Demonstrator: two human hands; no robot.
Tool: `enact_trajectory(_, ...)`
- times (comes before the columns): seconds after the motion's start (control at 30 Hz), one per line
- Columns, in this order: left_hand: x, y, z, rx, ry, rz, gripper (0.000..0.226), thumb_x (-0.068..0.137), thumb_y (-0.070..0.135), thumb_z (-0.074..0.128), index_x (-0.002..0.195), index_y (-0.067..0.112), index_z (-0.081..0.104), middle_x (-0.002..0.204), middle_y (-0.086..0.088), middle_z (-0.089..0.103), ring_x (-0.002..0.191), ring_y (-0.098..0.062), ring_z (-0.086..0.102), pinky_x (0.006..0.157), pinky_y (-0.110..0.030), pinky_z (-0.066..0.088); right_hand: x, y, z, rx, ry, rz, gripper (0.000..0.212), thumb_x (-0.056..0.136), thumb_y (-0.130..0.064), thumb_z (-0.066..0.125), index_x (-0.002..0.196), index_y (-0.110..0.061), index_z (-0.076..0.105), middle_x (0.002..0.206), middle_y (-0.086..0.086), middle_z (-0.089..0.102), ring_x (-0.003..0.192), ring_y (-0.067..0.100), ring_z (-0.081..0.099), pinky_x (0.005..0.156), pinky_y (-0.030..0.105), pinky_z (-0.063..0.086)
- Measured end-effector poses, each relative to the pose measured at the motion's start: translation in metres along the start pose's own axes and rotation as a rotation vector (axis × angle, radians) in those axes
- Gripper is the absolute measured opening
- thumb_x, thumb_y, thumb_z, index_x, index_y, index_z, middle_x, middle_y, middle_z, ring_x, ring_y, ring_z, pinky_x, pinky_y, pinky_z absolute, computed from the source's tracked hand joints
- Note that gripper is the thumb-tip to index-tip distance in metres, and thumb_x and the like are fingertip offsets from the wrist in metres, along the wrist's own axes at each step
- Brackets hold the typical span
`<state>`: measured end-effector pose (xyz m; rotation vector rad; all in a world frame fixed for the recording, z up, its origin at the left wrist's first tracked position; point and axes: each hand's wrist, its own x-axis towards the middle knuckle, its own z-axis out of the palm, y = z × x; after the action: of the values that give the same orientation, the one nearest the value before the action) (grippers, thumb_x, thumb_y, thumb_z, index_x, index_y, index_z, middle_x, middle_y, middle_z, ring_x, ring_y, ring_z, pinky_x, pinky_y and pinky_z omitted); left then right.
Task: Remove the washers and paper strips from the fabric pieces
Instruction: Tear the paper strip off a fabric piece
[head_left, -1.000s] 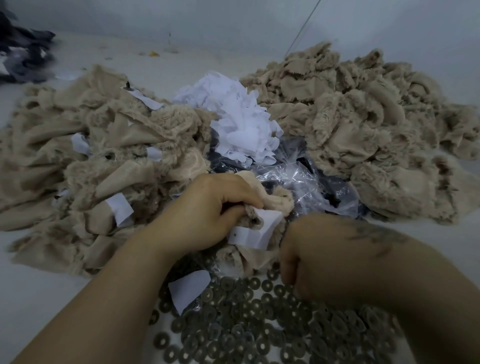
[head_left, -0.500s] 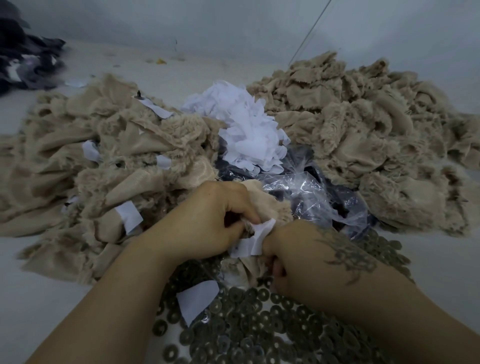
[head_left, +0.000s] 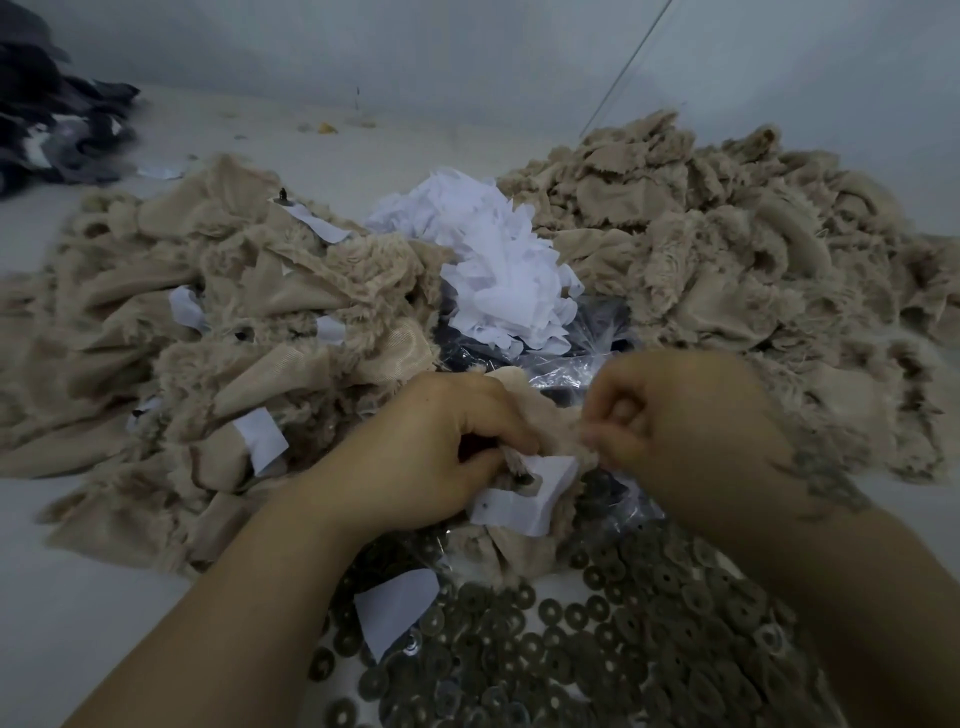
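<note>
Left hand (head_left: 431, 457) grips fabric piece (head_left: 519, 551); paper strip (head_left: 524, 493) runs rightward from it. Right hand (head_left: 685, 426), nearer free end, fingers curled, pinch blurred, cannot tell.

Fuzzy beige plush fabric pieces (head_left: 270, 332) are seen at nine o'clock, matt white paper strips (head_left: 498, 270) at twelve, dull grey metal ring washers (head_left: 597, 649) at six.

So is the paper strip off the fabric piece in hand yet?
Still on: the paper strip lies against the fabric piece that the left hand grips.
</note>
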<state>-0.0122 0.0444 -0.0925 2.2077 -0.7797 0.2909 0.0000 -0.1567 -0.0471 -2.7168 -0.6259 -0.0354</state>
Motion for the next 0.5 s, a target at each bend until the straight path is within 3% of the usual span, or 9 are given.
enact_trajectory(0.07, 0.001, 0.001, 0.002, 0.004, 0.008, 0.016, 0.025, 0.078, -0.011, 0.072, 0.092, 0.008, 0.079, 0.094, 0.002, 0.074, 0.093, -0.008, 0.068, 0.083, -0.031, 0.056, 0.0, 0.005, 0.003, 0.219, 0.314, -0.005, 0.012, 0.081, -0.008, 0.078, 0.082, -0.019, 0.076, 0.066, -0.011, 0.063, 0.06, -0.001, 0.058, 0.061, 0.008, 0.047)
enact_trajectory(0.1, 0.001, 0.001, 0.003, 0.006, 0.017, 0.027, 0.025, 0.078, -0.011, 0.071, 0.092, 0.008, 0.079, 0.094, 0.001, 0.074, 0.093, -0.008, 0.068, 0.083, -0.031, 0.056, 0.002, 0.008, 0.01, 0.287, 0.35, -0.015, 0.012, 0.08, -0.003, 0.078, 0.085, -0.015, 0.078, 0.066, -0.008, 0.064, 0.059, 0.0, 0.061, 0.062, 0.006, 0.049)
enact_trajectory(0.27, 0.002, 0.003, 0.009, -0.047, 0.114, 0.003, 0.021, 0.081, -0.006, 0.074, 0.096, 0.009, 0.078, 0.094, 0.002, 0.075, 0.088, -0.003, 0.069, 0.077, -0.023, 0.056, 0.005, 0.003, 0.035, 0.363, 0.35, -0.045, 0.016, 0.076, 0.0, 0.081, 0.081, -0.015, 0.081, 0.067, -0.012, 0.068, 0.067, -0.018, 0.059, 0.063, -0.004, 0.041)
enact_trajectory(0.37, 0.001, 0.003, 0.01, -0.05, 0.18, -0.043, 0.015, 0.079, -0.001, 0.077, 0.09, 0.008, 0.075, 0.087, 0.005, 0.073, 0.079, -0.002, 0.067, 0.07, -0.018, 0.053, 0.006, 0.006, 0.038, 0.454, 0.378, -0.026, 0.017, 0.078, -0.001, 0.08, 0.082, -0.017, 0.081, 0.068, -0.02, 0.067, 0.069, -0.012, 0.065, 0.064, 0.0, 0.046)
enact_trajectory(0.5, 0.001, 0.004, 0.011, -0.032, 0.217, -0.072, 0.012, 0.077, 0.002, 0.08, 0.086, 0.008, 0.074, 0.084, 0.005, 0.072, 0.076, -0.003, 0.067, 0.069, -0.02, 0.054, 0.005, 0.005, 0.038, 0.564, 0.376, 0.034, 0.015, 0.08, -0.003, 0.079, 0.085, -0.017, 0.081, 0.075, -0.011, 0.075, 0.069, -0.004, 0.069, 0.063, 0.004, 0.05)
